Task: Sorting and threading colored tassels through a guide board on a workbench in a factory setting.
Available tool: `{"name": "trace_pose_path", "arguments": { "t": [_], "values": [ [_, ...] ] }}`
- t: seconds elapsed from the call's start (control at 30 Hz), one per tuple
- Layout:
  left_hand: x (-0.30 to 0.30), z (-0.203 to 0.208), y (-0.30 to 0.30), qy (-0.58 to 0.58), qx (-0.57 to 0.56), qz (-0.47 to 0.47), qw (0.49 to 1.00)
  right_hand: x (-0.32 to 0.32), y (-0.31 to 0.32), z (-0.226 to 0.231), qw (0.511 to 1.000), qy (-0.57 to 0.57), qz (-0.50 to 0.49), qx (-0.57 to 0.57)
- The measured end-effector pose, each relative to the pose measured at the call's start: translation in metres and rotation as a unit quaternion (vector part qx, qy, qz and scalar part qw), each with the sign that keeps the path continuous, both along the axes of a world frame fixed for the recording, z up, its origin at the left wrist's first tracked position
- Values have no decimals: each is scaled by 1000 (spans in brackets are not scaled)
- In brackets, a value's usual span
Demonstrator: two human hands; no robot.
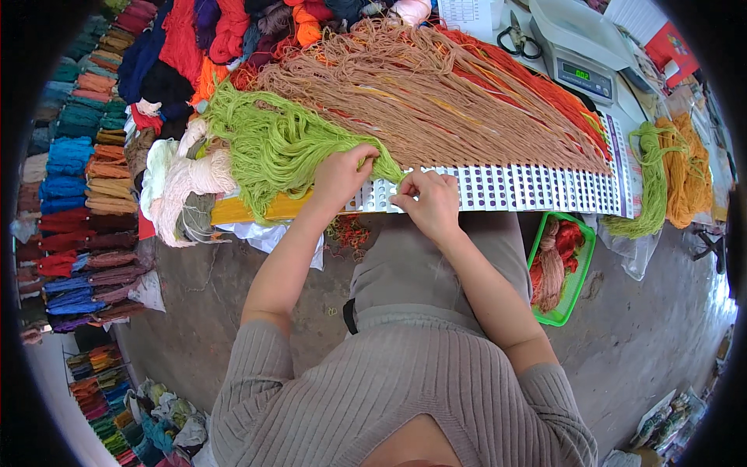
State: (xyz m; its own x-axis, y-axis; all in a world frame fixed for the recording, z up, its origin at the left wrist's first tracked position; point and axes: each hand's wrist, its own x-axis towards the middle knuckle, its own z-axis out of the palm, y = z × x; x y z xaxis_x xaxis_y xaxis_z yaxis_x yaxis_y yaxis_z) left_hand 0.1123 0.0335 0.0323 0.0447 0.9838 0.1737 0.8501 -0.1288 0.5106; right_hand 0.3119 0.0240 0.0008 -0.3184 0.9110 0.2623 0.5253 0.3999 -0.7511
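A bundle of lime-green yarn [272,140] fans out on the left over a long white card with rows of holes [506,187]. My left hand [342,177] is closed on the green strands where they narrow toward the card. Just to its right, my right hand [429,201] pinches at the tip of the green yarn by the holes; its fingertips partly hide what they hold. Tan-brown yarn [436,101] runs from the card's holes up and to the left, with red-orange strands [545,86] behind it.
Scissors [519,39] and a digital scale [583,74] sit at the back right. Green and mustard skeins [685,167] hang at the right edge. Below the card is a green basket [562,313] with yarn. Coloured skeins [66,194] line the left; pale skeins [198,175] lie nearer.
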Motion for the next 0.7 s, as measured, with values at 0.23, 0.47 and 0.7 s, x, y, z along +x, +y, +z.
{"name": "trace_pose_path", "arguments": {
  "t": [0.23,0.47,0.7],
  "values": [
    [3,8,1,88,-28,-2,996,1,0,0,1000,-3,1,-5],
    [-3,-5,-4,53,73,2,996,1,-1,4,1000,22,2,-1],
    [-11,-3,-5,33,115,74,990,2,0,4,999,-10,-3,-45]
  ]
}}
